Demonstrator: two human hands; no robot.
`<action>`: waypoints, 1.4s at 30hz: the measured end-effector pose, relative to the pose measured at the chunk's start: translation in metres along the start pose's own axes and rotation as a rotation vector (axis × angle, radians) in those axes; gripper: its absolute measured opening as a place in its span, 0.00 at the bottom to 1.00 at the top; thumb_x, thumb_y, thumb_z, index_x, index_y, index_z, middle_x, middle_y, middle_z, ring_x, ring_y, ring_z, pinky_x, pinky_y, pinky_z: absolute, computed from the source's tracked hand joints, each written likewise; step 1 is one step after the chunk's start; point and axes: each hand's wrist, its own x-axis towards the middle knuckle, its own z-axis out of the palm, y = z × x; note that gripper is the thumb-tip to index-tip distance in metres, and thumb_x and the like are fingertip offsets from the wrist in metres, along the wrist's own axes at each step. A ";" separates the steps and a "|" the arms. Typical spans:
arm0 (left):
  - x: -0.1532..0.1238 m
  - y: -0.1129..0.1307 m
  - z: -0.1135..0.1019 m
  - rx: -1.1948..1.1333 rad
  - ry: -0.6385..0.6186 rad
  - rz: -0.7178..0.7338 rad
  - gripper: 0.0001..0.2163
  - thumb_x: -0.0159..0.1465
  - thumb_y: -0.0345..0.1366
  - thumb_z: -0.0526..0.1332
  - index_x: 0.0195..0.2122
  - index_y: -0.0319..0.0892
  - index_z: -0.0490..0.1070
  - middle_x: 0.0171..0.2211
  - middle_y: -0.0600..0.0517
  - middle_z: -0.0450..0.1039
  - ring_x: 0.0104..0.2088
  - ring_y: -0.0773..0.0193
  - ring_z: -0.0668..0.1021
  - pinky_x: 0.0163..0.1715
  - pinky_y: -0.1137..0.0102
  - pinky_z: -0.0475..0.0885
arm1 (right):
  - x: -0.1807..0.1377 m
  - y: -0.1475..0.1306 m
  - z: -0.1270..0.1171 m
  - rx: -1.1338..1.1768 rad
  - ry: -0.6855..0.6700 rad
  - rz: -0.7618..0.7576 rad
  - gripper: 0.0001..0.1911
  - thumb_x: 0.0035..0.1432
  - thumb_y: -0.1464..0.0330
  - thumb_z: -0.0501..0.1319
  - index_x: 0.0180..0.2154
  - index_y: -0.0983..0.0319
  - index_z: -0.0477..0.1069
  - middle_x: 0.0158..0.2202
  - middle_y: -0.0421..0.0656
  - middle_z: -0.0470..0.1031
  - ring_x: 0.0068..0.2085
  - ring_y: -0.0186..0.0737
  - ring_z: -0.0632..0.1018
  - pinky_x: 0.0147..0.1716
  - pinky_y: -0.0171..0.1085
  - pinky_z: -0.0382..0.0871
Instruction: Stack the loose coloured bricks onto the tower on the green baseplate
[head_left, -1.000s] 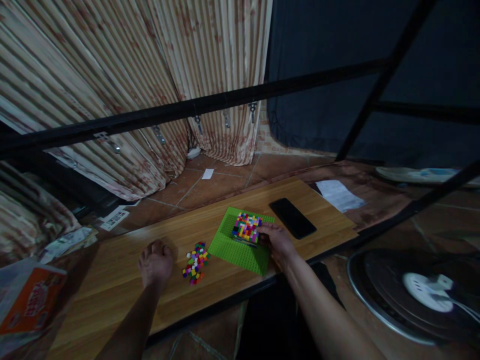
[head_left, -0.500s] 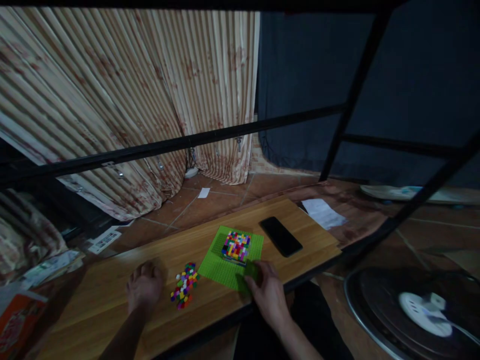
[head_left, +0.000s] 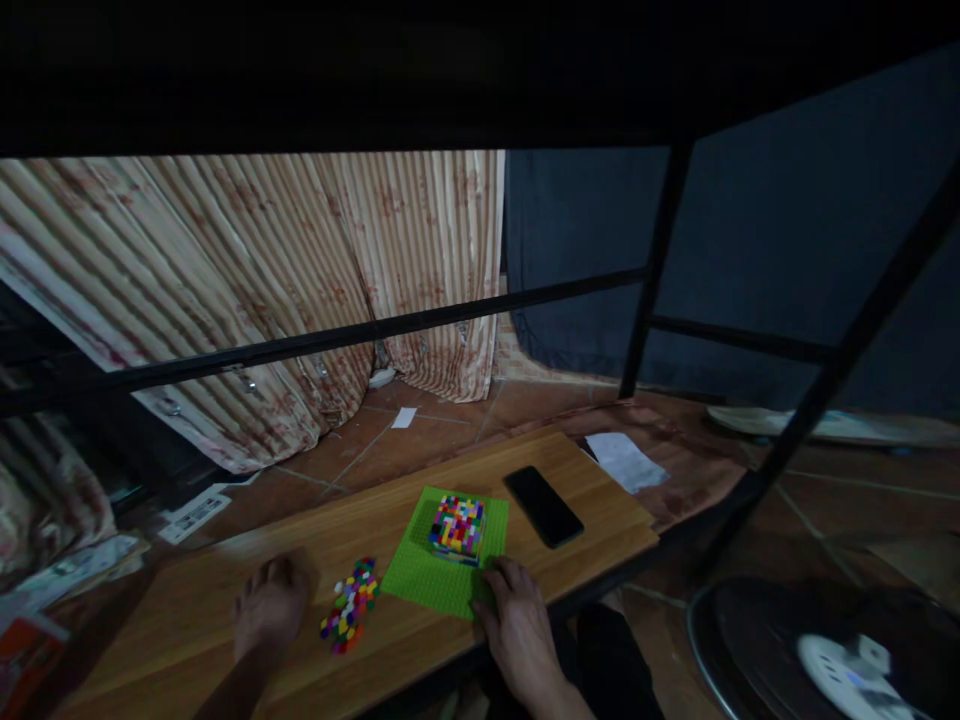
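A block [head_left: 457,526] built of small multicoloured bricks stands on a green studded baseplate [head_left: 420,578] on the wooden table. My right hand [head_left: 517,625] rests at the baseplate's near right corner, thumb and fingers apart, touching its edge close to the block. To the left, a loose pile of small coloured bricks [head_left: 351,603] lies on the wood. My left hand [head_left: 270,605] lies on the table left of that pile, fingers slightly bent and apart, with nothing visible in it.
Behind the baseplate on the right lies a black phone [head_left: 544,506] on the table [head_left: 607,505]. A dark metal frame [head_left: 390,325] crosses beyond the table. Paper [head_left: 626,460] lies past the right end. A white power strip [head_left: 840,670] sits on a dark round surface at lower right.
The camera view has tilted up, so the table and everything on it sit lower and slightly left. Both hands stay in much the same places on the table.
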 end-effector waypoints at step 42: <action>-0.005 0.004 0.013 -0.074 0.051 -0.060 0.20 0.66 0.38 0.46 0.53 0.36 0.70 0.54 0.40 0.69 0.55 0.50 0.68 0.55 0.57 0.59 | 0.024 0.039 0.021 -0.042 -0.091 -0.185 0.32 0.50 0.81 0.50 0.55 0.59 0.72 0.62 0.47 0.66 0.67 0.48 0.60 0.64 0.50 0.57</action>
